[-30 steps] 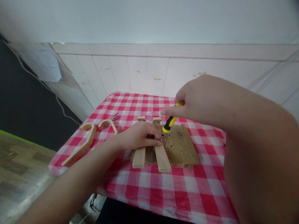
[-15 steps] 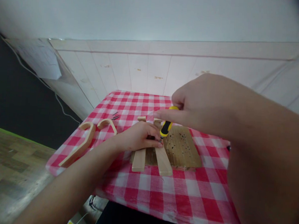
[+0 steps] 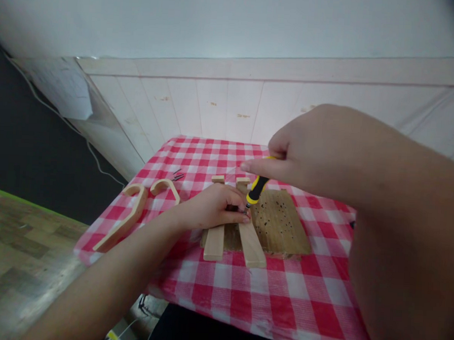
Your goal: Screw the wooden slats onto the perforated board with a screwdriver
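My right hand [image 3: 312, 149] is closed round a yellow and black screwdriver [image 3: 257, 188], its tip down on the right one of two pale wooden slats [image 3: 252, 242]. My left hand [image 3: 210, 207] lies over both slats [image 3: 213, 241], fingers curled and pressing them down beside the tip. The slats rest across a darker wooden board [image 3: 281, 223] dotted with small holes. All of this sits on a table with a red and white checked cloth [image 3: 266, 289].
Two curved wooden pieces [image 3: 123, 220] [image 3: 165, 186] lie at the left of the cloth, with a few small dark screws [image 3: 177, 175] behind them. A white panelled wall stands behind the table. Wooden floor shows at the lower left.
The view has shifted slightly. My right hand dipped and rose a little with the screwdriver at the same spot. My left hand has stayed on the slats.
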### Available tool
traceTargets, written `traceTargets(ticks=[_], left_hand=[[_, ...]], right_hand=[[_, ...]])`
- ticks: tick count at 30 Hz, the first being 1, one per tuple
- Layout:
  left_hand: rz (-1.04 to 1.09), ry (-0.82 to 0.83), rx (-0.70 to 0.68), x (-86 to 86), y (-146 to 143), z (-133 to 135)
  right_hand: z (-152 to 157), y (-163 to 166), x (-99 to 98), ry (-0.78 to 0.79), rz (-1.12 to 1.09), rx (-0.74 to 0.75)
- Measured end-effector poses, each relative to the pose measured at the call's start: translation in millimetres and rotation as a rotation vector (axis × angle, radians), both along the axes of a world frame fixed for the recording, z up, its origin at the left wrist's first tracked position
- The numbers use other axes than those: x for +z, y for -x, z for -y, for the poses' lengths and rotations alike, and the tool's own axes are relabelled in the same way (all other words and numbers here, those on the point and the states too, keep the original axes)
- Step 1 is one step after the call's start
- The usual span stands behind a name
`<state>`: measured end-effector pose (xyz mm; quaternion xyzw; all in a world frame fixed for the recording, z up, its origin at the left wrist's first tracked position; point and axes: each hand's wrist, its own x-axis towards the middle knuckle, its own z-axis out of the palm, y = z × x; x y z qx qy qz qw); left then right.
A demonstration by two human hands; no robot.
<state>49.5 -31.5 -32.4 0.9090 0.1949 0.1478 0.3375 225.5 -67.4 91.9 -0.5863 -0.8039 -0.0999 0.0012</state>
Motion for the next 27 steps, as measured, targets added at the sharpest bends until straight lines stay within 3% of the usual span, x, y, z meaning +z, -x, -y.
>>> traceTargets(ticks=[3, 7, 9, 12, 16, 23, 25, 27], left_hand=[[-0.014, -0.012, 0.015, -0.6, 0.4, -0.1], [-0.026, 0.000, 0.018, 0.3, 1.1, 0.9], [-0.009, 0.008, 0.009, 0.9, 1.2, 1.4], [0.003, -0.031, -0.006, 0.6, 0.9, 1.4], [-0.013, -0.049, -0.015, -0.2, 0.5, 0.7], [0.019, -0.007, -0.007, 0.4, 0.6, 2.5], [0.021, -0.001, 0.012, -0.5, 0.7, 2.7], [0.016, 0.003, 0.015, -1.8, 0.3, 2.2]], right_hand=[[-5.4, 6.0, -8.8, -0.043, -0.112, 0.038], [-2.1, 2.3, -10.0, 0.107, -0.222, 0.331], [2.6, -2.3, -4.9, 0.156, -0.217, 0.400], [5.5, -4.9, 0.9, 0.136, -0.120, 0.252], [1.0, 2.1, -3.5, -0.031, -0.059, 0.052], [10.5, 0.7, -1.0, 0.163, -0.190, 0.378], [12.6, 0.8, 0.8, 0.201, -0.165, 0.371], [10.9, 4.6, -0.6, 0.162, -0.114, 0.272]])
